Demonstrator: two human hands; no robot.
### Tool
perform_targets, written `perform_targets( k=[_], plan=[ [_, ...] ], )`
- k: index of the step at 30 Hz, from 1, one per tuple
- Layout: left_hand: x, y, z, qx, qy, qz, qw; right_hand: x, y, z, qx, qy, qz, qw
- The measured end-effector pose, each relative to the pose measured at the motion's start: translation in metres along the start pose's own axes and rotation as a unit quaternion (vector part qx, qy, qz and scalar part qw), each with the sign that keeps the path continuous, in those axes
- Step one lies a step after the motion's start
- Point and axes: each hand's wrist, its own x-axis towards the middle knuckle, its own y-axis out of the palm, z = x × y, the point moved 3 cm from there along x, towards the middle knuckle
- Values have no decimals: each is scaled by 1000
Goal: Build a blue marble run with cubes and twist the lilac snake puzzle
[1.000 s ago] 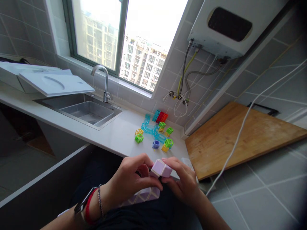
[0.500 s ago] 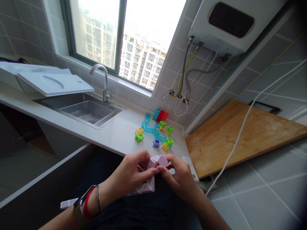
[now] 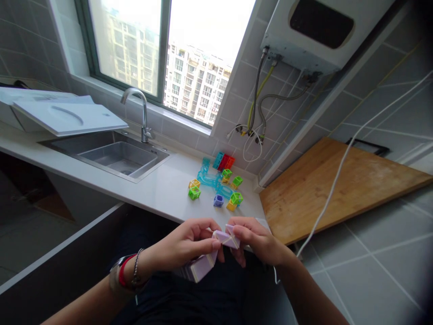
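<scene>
A lilac and white snake puzzle (image 3: 203, 266), made of jointed wedge-shaped segments, is held in front of my body above my lap. My left hand (image 3: 192, 241) is closed around its middle, thumb on top and fingers curled behind. At the upper end, my right hand (image 3: 257, 237) pinches the end segments (image 3: 227, 238) between thumb and fingers. Part of the puzzle hangs below my left hand, and my palm and wrist hide some of it.
Green, yellow and purple cube frames (image 3: 218, 201) and a clear blue track (image 3: 209, 179) stand on the white counter (image 3: 158, 189). Behind them are red blocks (image 3: 226, 163). A sink (image 3: 118, 158) lies left; a wooden board (image 3: 324, 194) and a white cable (image 3: 333, 203) are right.
My right hand has turned the end segments, which now sit at a different angle. The puzzle's lower part has swung down, and the piece behind my left wrist no longer shows.
</scene>
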Motion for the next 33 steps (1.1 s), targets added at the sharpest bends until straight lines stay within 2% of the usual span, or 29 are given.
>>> perform_targets(
  k=[5, 13, 20, 23, 27, 29, 33],
  plan=[
    [1, -4, 6, -34, -6, -23, 999, 15, 5, -26, 178, 37, -8, 983],
    [-1, 1, 1, 8, -2, -43, 999, 15, 14, -30, 297, 88, -2, 951],
    [1, 4, 0, 6, 10, -79, 997, 11, 8, -29, 167, -20, -86, 982],
    [1, 2, 2, 8, -20, -98, 995, 10, 8, -26, 144, -25, -99, 984],
    [1, -1, 5, 5, -51, -115, 992, 7, 5, -13, 9, -30, -134, 991],
    [1, -2, 5, 0, -52, -120, 991, 5, 5, -6, -40, -31, -143, 989],
    [1, -3, 6, -11, -40, -126, 991, 2, 8, 1, -55, -36, -140, 988]
  ],
)
